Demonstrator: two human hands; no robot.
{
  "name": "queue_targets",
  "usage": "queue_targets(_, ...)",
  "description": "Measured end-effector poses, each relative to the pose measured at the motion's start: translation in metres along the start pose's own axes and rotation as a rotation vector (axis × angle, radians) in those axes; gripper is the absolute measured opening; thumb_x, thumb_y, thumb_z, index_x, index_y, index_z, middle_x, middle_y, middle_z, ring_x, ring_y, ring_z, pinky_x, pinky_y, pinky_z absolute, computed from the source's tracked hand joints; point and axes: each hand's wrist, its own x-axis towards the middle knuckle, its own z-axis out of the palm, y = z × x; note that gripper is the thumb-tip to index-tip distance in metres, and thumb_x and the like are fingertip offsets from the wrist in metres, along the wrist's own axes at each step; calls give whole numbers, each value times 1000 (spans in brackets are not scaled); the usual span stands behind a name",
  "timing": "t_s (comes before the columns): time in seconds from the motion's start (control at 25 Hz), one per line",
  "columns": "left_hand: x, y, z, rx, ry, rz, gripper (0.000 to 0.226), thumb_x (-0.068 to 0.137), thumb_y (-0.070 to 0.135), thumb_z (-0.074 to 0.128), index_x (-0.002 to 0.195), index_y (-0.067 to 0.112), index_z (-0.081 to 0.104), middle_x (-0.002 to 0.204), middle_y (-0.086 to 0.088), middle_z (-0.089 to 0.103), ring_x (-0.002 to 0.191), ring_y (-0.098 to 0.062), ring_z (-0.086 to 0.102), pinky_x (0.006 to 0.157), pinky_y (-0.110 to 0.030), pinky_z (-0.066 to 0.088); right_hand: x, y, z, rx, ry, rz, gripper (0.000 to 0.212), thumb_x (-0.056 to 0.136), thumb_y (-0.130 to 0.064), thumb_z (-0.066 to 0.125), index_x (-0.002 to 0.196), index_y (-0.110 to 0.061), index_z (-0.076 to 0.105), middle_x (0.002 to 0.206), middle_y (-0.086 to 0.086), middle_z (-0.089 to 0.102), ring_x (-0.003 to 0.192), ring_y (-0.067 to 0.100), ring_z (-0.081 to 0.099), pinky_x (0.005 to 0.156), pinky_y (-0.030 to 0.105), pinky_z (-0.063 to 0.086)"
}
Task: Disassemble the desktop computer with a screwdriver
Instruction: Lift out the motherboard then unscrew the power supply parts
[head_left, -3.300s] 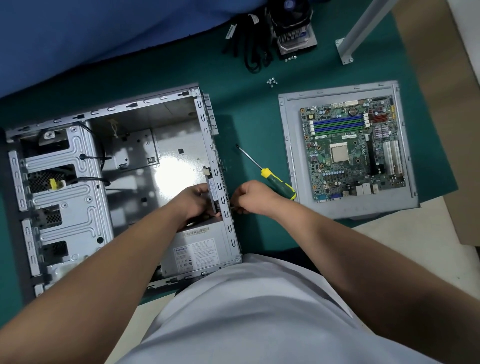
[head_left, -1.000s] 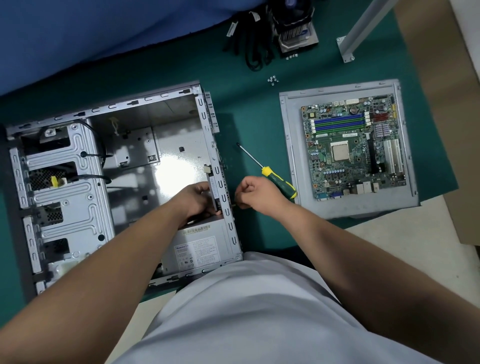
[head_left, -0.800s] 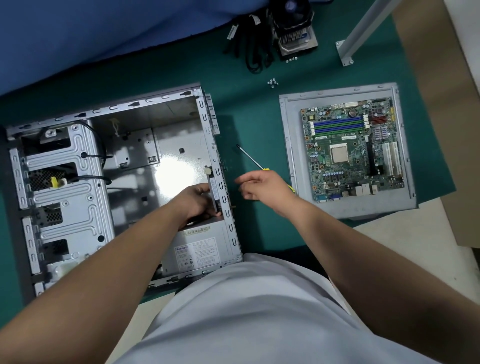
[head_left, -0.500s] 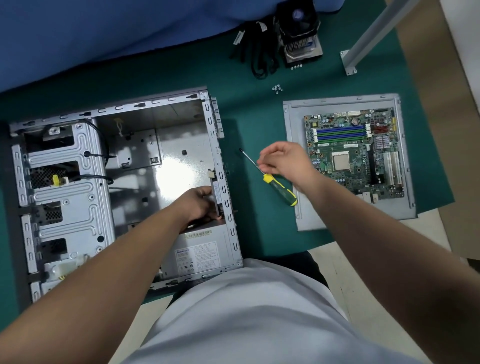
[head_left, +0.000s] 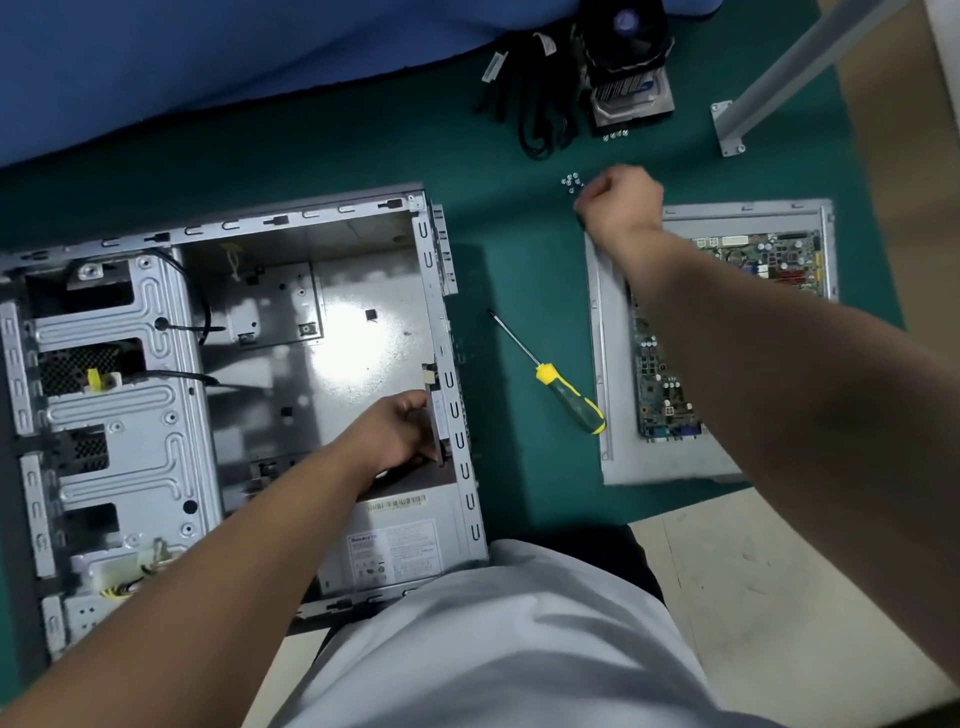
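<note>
Green matting covers the worktop, with a blue cloth along the upper left of the frame. Lying open at centre left is the computer case, a stiff sheet-metal shell, judged heavy and sharp-edged; hold it by the folded rim, not the thin panel. The power supply sits in its lower right corner. The screwdriver lies free on the matting, between the case and the circuit board on its metal tray at right. The board is judged fragile: handle by its edges only.

The left hand reaches into the case, fingers curled around a part at the right wall. The right hand is extended to the upper centre, fingers closed beside a cluster of loose screws; whether it holds one cannot be told.
</note>
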Motion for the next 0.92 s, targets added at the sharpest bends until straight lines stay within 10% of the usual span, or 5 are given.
queue_targets(0.4,17,-13,2,-119,-63,-3,72,86,-32,45,59,27,78,61,-1,73,52,-13,69,46,-23,52,27,-7,14,-19,51,90,24,86,-18,68,109,-17,74,115,8,72,106,29,69,91,24,52)
queue_targets(0.6,11,-8,5,-112,-59,12,67,86,-33,46,64,22,78,63,-5,74,51,-15,70,44,-21,52,11,3,5,29,55,31,30,91,-11,57,114,-16,75,117,9,72,109,26,67,96,24,51)
queue_targets(0.76,6,-3,2,-54,-30,24,56,86,-33,44,76,15,72,63,-6,73,49,-15,68,43,-21,49,-44,13,6,160,54,-19,31,95,-8,46,111,-12,72,108,7,73,85,18,63,61,12,46)
queue_targets(0.92,-1,7,-2,10,-14,44,48,91,-30,39,82,11,64,70,-8,69,49,-13,64,41,-22,47,-111,29,5,213,-60,-48,24,96,-11,53,111,-12,71,105,3,74,79,15,63,70,23,49)
